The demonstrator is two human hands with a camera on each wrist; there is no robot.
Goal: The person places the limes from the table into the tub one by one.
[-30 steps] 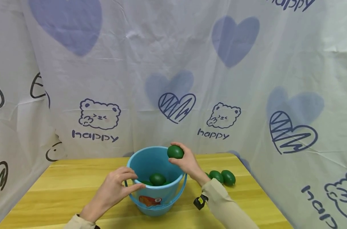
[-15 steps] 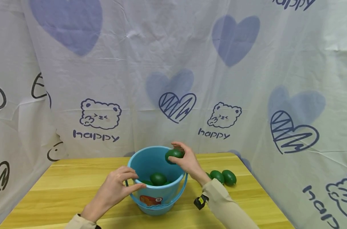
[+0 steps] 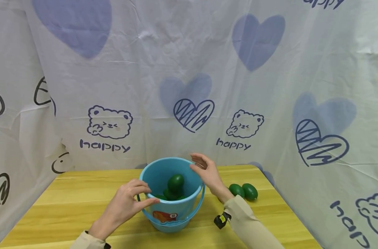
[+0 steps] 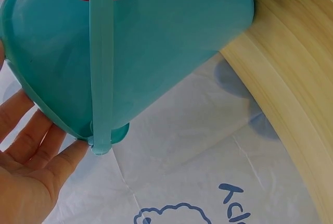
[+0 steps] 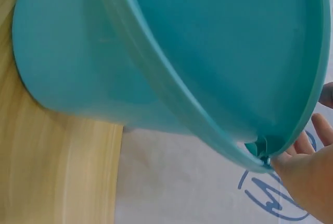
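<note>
Pale cloth (image 3: 145, 69) printed with blue hearts, bear faces and the word "happy" hangs around a yellowish wooden table (image 3: 92, 186). At the far right of a blue bucket (image 3: 186, 207), the right hand (image 3: 207, 173) holds nothing: its fingers are loosely bent and parted from the thumb, close by the rim. On the near left side, the left hand (image 3: 123, 200) has its fingers and thumb set well apart, with the tips at the rim; whether they clamp it or merely rest there, I cannot tell from these angles.

Inside the bucket, one dark green avocado-like fruit (image 3: 176, 183) stands tilted, overlapping another green fruit (image 3: 170, 194) beneath it, with slivers of more green showing low beside them. The bucket is upright on the table, its handle (image 4: 102, 57) lowered across the front, near a red label (image 3: 164, 216) on the outer wall.

To the right of the bucket, beyond the right forearm, two more green fruits (image 3: 250, 192) lie side by side on the wood. Beige sleeves (image 3: 254, 224) cover both forearms, and a black device (image 3: 220, 220) with a yellow-green patch sits at the right wrist.
</note>
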